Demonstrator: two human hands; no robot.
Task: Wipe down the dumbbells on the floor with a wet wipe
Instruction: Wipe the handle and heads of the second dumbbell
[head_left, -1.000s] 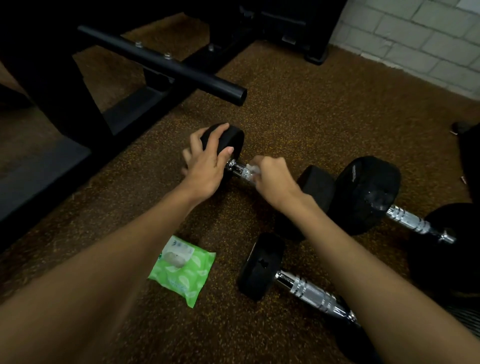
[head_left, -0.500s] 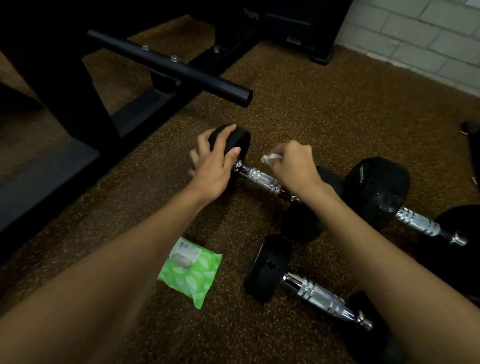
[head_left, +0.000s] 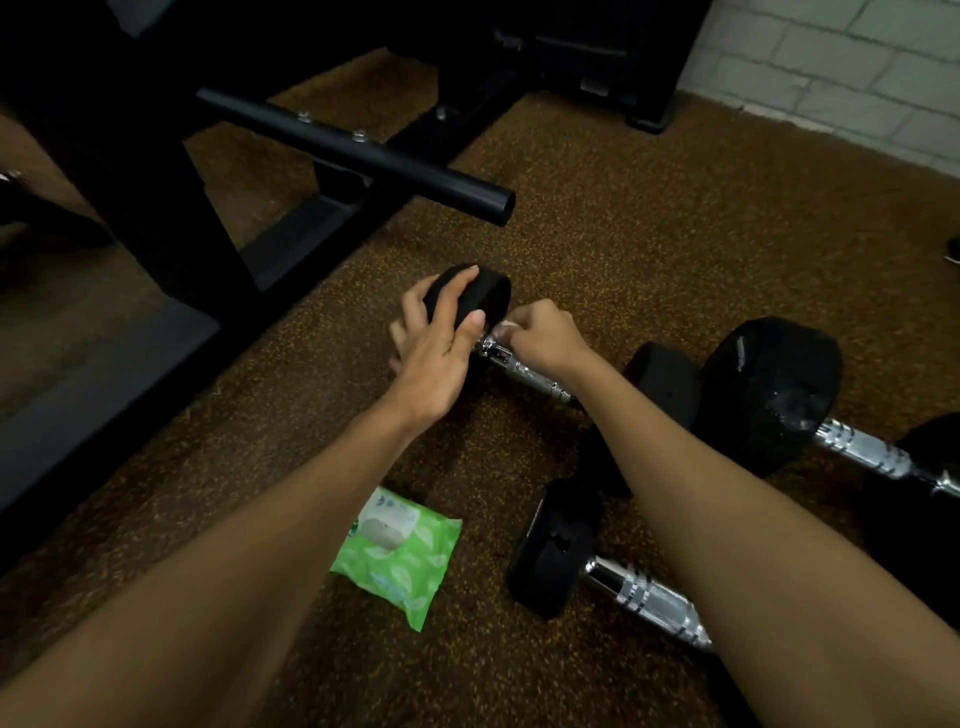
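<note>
Here, three dumbbells lie on the brown floor, each with its long axis running from upper left to lower right.
A black rack stands at the left. The big dumbbell lies rightmost, the near dumbbell under the right forearm, the far dumbbell between both hands. One green pack lies flat beside the left forearm, its contents hidden. The left hand rests on the far dumbbell's left head, fingers spread; the right hand pinches one white wipe against the handle beside that head.
</note>
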